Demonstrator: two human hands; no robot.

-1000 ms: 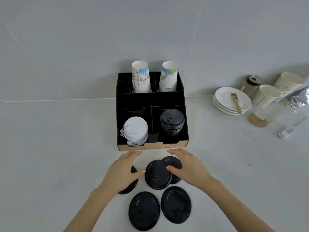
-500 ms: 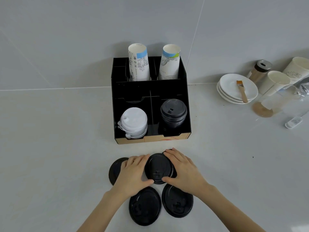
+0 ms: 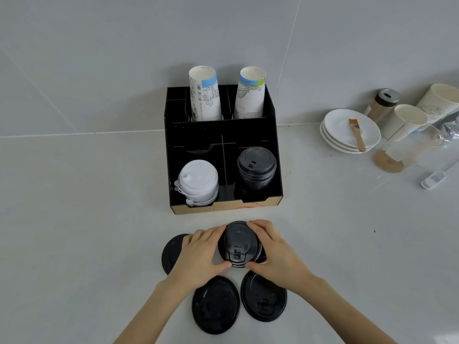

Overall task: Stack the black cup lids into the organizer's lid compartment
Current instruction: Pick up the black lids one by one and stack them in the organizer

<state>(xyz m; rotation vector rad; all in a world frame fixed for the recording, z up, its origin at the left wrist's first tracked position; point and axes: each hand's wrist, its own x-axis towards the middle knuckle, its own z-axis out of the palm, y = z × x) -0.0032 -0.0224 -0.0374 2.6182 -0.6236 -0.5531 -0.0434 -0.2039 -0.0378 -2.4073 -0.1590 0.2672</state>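
Observation:
A black organizer (image 3: 272,135) stands against the wall. Its front right compartment holds a stack of black lids (image 3: 256,170); the front left one holds white lids (image 3: 198,182). In front of it, my left hand (image 3: 202,256) and my right hand (image 3: 275,252) both grip a black lid (image 3: 239,244), which sits on top of another lid partly hidden under my right hand. One loose black lid (image 3: 172,252) lies at the left, half under my left hand. Two more black lids (image 3: 215,305) (image 3: 263,297) lie flat nearer to me.
Two tall paper cups (image 3: 205,95) (image 3: 249,94) stand in the organizer's back row. At the right sit stacked white plates (image 3: 335,131) with a small brush (image 3: 357,135), paper cups (image 3: 407,120), a shaker jar (image 3: 382,103), a clear glass (image 3: 402,150) and a white thermometer (image 3: 433,178).
My hands have closed in on the middle lid from both sides, setting it over the lid beside it. The left hand came off the left lid, which now shows more. The camera moved closer.

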